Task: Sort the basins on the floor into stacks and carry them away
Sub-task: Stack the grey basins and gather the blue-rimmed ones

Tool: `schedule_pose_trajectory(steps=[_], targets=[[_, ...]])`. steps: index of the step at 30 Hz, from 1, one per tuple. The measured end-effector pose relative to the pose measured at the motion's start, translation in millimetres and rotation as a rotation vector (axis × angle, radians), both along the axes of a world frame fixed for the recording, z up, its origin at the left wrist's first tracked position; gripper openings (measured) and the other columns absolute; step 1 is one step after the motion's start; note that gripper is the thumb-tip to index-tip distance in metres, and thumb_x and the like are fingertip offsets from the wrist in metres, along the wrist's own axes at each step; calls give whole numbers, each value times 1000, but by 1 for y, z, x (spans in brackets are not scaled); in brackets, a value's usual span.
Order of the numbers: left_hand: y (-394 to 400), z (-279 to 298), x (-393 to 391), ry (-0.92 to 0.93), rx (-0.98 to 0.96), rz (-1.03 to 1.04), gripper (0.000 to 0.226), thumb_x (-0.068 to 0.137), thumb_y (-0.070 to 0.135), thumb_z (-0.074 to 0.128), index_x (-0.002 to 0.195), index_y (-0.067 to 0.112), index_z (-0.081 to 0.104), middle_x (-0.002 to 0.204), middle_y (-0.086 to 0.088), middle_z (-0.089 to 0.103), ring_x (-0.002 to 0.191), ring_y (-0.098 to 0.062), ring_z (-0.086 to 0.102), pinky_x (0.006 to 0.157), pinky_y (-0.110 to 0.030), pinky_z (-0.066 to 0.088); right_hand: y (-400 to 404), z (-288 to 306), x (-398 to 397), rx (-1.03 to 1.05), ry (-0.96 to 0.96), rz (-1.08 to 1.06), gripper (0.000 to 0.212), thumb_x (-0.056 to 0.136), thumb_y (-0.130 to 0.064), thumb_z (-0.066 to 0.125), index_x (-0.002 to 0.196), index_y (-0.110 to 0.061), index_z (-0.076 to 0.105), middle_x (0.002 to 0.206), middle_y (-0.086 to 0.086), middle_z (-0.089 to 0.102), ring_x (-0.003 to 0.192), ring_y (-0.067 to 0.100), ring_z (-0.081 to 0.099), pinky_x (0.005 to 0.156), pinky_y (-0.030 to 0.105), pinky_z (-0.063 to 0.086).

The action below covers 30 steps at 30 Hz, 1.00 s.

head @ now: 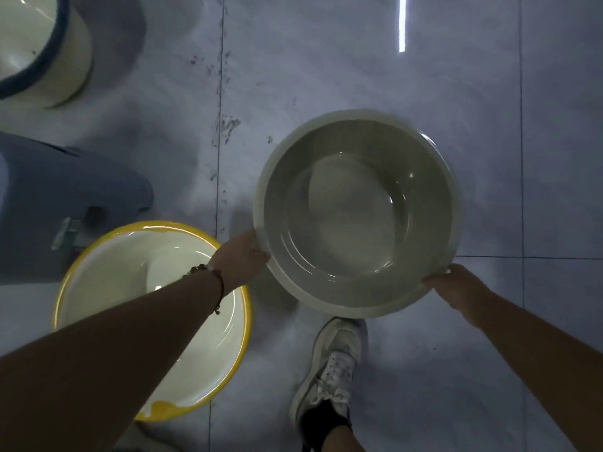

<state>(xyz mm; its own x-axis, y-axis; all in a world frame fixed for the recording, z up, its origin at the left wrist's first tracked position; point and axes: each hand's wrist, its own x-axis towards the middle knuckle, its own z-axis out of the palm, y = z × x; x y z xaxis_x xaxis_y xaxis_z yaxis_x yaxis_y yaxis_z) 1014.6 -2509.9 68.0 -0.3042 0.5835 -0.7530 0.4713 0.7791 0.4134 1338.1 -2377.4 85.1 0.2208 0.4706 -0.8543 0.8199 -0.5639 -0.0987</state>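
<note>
A round grey-green basin [357, 210] hangs above the tiled floor, held by both hands. My left hand [243, 259] grips its rim at the near left, thumb over the edge. My right hand [456, 288] grips the rim at the near right. A white basin with a yellow rim [98, 256] stands on the floor at the lower left, partly under my left forearm. A cream basin with a blue rim [62, 50] stands at the top left corner, cut off by the frame.
A blue-grey object [65, 197] lies on the floor at the left edge, behind the yellow-rimmed basin. My foot in a white sneaker [332, 363] stands below the held basin. Pale floor tiles [359, 60] stretch ahead and to the right.
</note>
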Motion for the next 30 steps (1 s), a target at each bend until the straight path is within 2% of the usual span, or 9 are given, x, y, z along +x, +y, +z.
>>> schedule_pose_trajectory(steps=[2,4,7,9,11,14,20,25,30], targets=[[-8,19,-10,46,36,-59,33,93,27,58,125,21,54,107,0,65,99,-24,62,83,-35,50,0,21,-12,65,-9,139,31,84,-17,64,111,-7,55,92,11,66,91,32,60,80,38,48],[-18,45,-26,125,23,-104,49,95,30,56,141,19,42,132,-3,55,119,-29,56,96,-40,46,-2,57,-38,122,-5,283,58,83,-19,63,137,-11,44,118,12,60,106,34,58,83,34,47],[-43,95,-59,279,9,-234,69,94,44,53,153,29,21,161,-3,21,139,-29,37,107,-43,38,-11,118,-92,179,74,491,62,86,-21,64,142,-13,39,129,9,54,103,25,55,77,30,46],[-65,140,-85,360,57,-313,72,92,51,52,154,31,21,163,-4,14,142,-28,33,108,-44,37,-23,169,-132,230,75,678,75,86,-32,65,150,-15,29,150,8,37,128,27,45,100,37,42],[-96,199,-111,421,69,-363,76,90,58,49,154,32,19,164,-4,11,145,-29,26,114,-45,28,-47,232,-174,287,88,839,81,88,-36,63,153,-16,20,159,5,22,143,24,27,111,36,29],[-149,301,-149,485,50,-378,80,88,65,44,154,32,13,164,-3,9,149,-30,14,118,-51,14,-102,337,-236,381,64,1034,82,89,-45,59,154,-18,16,161,4,18,147,22,18,115,35,19],[-252,486,-212,564,109,-366,83,81,71,36,153,33,17,163,-5,10,148,-32,14,118,-52,13,-225,499,-324,490,116,1205,80,89,-55,50,155,-26,13,162,3,12,149,28,11,118,43,14],[-336,582,-262,676,92,-316,85,85,70,38,156,30,11,164,-10,9,148,-32,16,118,-52,14,-307,579,-370,443,135,1208,82,89,-62,46,155,-26,13,163,5,9,149,33,6,119,47,12],[-416,639,-285,773,74,-114,84,86,67,43,155,32,12,164,-8,10,149,-31,14,118,-51,13,-366,643,-419,520,254,1326,70,85,-57,47,146,-25,32,150,5,35,138,32,29,110,44,27]])
